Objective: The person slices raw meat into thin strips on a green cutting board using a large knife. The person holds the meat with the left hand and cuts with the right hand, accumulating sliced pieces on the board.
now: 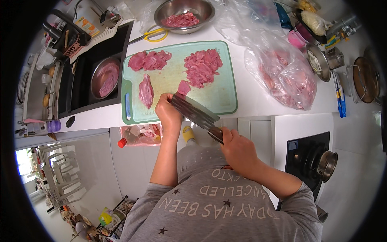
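Note:
My right hand (239, 149) is closed round the dark handle of a kitchen knife (193, 113), whose broad blade is blurred and points up to the left. By the blade's far end, at the near edge of a green cutting board (234, 90), is my left hand (167, 109), its fingers bent; whether it holds anything is hidden. A small piece of raw meat (184, 87) lies just beyond the blade. Sliced meat (203, 67) is heaped at the board's right. A whole strip of meat (146, 91) and more cut meat (149, 60) lie on its left.
Beyond the board stand a steel bowl of cut meat (181, 20) and yellow-handled scissors (155, 34). The sink (83, 87) at left holds a steel bowl with meat (105, 79). A clear plastic bag of raw meat (287, 78) lies at right, above a stove (305, 160).

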The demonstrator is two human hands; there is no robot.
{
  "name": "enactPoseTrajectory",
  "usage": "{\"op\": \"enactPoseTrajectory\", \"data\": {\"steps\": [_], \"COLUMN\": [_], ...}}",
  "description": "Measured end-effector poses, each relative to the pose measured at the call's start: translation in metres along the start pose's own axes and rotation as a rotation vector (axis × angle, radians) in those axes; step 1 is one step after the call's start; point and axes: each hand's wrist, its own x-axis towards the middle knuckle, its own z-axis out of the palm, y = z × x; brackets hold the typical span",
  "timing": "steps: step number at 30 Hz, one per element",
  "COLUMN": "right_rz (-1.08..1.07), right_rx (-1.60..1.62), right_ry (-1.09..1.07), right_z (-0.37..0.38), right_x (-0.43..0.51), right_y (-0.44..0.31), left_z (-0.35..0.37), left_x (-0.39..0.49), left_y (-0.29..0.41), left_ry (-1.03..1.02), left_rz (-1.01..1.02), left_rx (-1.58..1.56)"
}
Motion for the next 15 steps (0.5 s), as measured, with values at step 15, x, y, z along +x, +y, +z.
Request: {"op": "enactPoseTrajectory", "data": {"steps": [15], "right_rz": [0.041], "right_rx": [0.157], "right_ry": [-0.001], "right_z": [0.0], "right_x": [0.003], "right_y": [-0.007], "left_z": [-0.004], "left_x": [-0.004], "left_y": [-0.009], "left_ry": [0.06], "left_rz": [-0.041], "left_rx": [-0.056]}}
